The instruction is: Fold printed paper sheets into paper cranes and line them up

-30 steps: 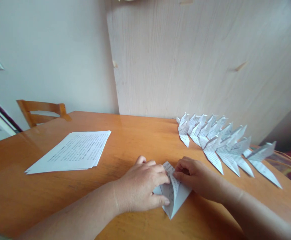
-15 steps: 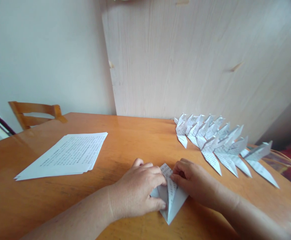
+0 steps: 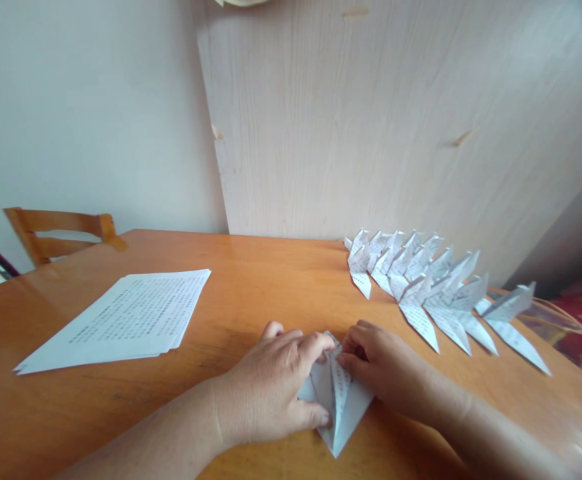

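While we work the paper (image 3: 358, 410) on the near part of the bench (image 3: 265, 293), our left hand (image 3: 273, 387) lies over its left side, thumb and fingers apart and resting on it; we judge that light, even pressure there stops it skidding. Our right hand (image 3: 391, 367) has thumb and forefinger pinched on the flap (image 3: 339, 387) near its top. We do best to bring the edge straight along the fold line before pressing a crease, and not to tug.

As for room, the stack (image 3: 141, 310) at left lies well apart from our left hand, with bench top between. The bench's far edge is well beyond our hands. To the right, folded pieces (image 3: 421, 327) stand in rows towards the right edge, so we should keep swings of our right arm (image 3: 475, 417) short.
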The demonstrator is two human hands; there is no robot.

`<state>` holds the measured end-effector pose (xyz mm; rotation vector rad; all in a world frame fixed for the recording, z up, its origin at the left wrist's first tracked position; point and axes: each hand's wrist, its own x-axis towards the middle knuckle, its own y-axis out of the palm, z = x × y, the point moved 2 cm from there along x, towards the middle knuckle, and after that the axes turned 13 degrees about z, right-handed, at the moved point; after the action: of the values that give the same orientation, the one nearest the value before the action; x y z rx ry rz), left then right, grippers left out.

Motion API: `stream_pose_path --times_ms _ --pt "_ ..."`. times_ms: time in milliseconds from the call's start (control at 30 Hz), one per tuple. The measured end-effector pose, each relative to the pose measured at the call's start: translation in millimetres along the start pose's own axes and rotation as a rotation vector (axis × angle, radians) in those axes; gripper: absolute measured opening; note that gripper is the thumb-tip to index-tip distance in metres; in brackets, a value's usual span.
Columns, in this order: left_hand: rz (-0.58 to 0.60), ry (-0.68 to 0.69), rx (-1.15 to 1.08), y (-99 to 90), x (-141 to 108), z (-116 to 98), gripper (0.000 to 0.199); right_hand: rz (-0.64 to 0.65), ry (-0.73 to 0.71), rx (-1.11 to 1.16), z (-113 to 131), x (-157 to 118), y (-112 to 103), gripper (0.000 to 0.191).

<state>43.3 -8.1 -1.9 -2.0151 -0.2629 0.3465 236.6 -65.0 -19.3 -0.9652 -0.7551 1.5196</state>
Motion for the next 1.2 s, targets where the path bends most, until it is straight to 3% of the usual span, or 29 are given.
stream_pose_path --times_ms 1200 --pt "0.053 0.045 0.088 -1.0 0.5 -3.9 0.079 -0.017 -0.042 0.041 -4.2 0.0 1.3 0.013"
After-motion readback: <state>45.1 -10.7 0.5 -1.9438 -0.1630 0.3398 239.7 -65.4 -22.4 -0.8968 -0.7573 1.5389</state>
